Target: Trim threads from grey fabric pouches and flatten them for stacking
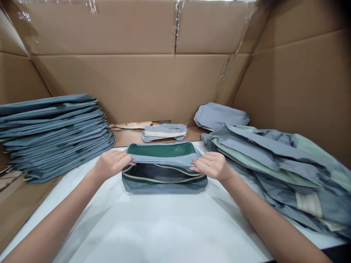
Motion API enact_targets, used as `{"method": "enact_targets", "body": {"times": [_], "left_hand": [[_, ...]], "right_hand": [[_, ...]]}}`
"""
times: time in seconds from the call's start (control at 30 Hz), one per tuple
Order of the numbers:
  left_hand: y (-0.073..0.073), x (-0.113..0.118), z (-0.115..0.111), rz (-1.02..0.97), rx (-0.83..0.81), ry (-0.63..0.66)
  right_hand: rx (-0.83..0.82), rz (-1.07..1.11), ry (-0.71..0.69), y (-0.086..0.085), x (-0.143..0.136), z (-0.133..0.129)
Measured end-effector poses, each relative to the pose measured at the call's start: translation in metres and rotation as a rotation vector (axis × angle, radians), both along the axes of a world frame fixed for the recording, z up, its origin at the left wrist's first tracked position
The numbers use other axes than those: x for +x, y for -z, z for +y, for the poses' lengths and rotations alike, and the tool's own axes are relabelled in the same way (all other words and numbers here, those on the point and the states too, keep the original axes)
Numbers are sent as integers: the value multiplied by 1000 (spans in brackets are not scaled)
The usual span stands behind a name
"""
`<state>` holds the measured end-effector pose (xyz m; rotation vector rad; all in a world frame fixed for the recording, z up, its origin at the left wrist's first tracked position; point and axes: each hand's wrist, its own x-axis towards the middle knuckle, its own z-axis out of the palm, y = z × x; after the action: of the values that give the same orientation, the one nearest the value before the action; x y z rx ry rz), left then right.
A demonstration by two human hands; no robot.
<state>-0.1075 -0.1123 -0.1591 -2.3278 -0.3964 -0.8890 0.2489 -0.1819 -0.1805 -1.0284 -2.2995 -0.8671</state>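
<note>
A blue-grey fabric pouch (164, 188) with a green panel and pale-edged opening sits in the middle of the white work surface (153, 226). Its mouth gapes toward me and shows a dark inside. My left hand (113, 163) pinches the upper fabric at the left corner. At the right corner my right hand (212, 165) grips the same edge, and the cloth between both hands is stretched taut. The fingertips are partly hidden behind the fabric.
A tall stack of folded blue-grey fabric pieces (57, 138) stands at the left. To the right lies a loose heap of grey and pale green fabric (285, 164). Behind are a small folded bundle (164, 131) and a grey pouch (221, 115). Cardboard walls (131, 84) enclose the surface.
</note>
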Motion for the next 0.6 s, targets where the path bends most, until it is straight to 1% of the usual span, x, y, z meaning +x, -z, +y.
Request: {"method": "enact_targets", "body": {"times": [0.07, 0.13, 0.2, 0.23, 0.33, 0.4, 0.5, 0.6], "left_hand": [[-1, 11, -7, 35, 38, -71], [0, 24, -17, 84, 88, -106], [3, 36, -25, 96, 116, -84], [7, 40, -28, 86, 122, -53], [18, 41, -29, 40, 99, 35], [26, 37, -26, 31, 123, 56], [35, 29, -23, 43, 196, 37], [43, 26, -23, 69, 239, 7]], "right_hand": [[100, -31, -30, -2, -2, -1], [229, -72, -75, -5, -5, -3], [307, -98, -100, -6, -8, -5], [309, -103, -103, -6, -10, -5], [215, -103, -127, 0, -15, -5], [117, -83, -158, 8, -18, -2], [-42, -64, -203, 22, -18, 3], [-140, -90, -235, 33, -12, 8]]}}
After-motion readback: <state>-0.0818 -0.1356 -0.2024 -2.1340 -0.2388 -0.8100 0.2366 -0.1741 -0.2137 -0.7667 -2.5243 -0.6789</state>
